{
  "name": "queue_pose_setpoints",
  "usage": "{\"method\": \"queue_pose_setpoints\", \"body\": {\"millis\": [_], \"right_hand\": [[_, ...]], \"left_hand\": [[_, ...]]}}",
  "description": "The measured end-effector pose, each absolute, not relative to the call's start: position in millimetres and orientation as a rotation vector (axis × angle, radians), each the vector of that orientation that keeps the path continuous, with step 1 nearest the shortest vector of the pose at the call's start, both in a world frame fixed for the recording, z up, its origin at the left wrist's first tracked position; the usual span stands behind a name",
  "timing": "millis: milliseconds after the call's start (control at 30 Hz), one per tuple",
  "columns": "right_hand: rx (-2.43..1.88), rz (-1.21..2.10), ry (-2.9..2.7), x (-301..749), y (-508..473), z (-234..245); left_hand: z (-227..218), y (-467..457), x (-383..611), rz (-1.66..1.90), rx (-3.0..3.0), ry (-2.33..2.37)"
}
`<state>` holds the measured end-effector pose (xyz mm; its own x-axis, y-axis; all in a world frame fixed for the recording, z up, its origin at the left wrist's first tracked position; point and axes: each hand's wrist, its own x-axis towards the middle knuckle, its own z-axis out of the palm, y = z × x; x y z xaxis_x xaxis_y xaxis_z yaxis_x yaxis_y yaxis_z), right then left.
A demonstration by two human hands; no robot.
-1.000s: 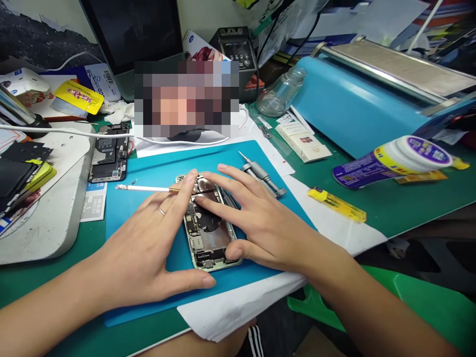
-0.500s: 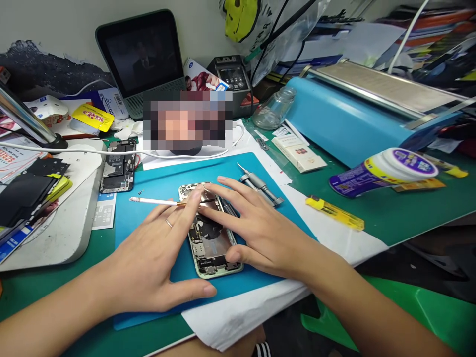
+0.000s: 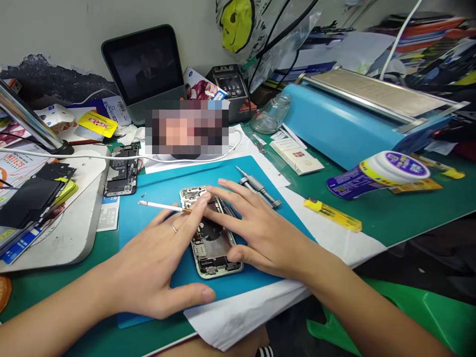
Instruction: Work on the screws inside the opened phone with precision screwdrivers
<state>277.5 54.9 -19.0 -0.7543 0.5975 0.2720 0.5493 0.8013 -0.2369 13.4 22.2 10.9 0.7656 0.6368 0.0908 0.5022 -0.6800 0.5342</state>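
An opened phone [image 3: 216,248] lies on the blue mat [image 3: 156,176], its circuit board and inner metal showing. A cigarette [image 3: 163,206] with a gold-banded end sits between the index and middle fingers of my left hand [image 3: 156,263]; its ashy tip points left. That hand's index fingertip is at the phone's upper part, its thumb stretched out over the mat. My right hand [image 3: 256,225] spreads over the phone's right side, fingertips near its top and thumb over the lower right edge. Whatever lies under the fingertips is hidden.
Screwdrivers [image 3: 258,188] lie right of the phone. A second opened phone [image 3: 121,171] sits at left by a white platform [image 3: 84,213]. A yellow cutter [image 3: 332,214], a purple-and-white tub [image 3: 377,173], a cigarette pack [image 3: 296,156], a glass jar [image 3: 271,114] and a blue machine [image 3: 334,121] occupy the right.
The view has tilted up slightly, so the background sits lower in the frame. Both hands stay at the phone with nearly the same pose, the cigarette still in the left.
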Motion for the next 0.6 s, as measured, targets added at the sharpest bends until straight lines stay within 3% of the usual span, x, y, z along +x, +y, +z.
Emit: {"method": "queue_pose_setpoints", "body": {"millis": [600], "right_hand": [[-0.882,0.162,-2.594,279.0,53.6,-20.9]], "left_hand": [[8.2,25.0,13.6,0.371,2.479,0.857]]}}
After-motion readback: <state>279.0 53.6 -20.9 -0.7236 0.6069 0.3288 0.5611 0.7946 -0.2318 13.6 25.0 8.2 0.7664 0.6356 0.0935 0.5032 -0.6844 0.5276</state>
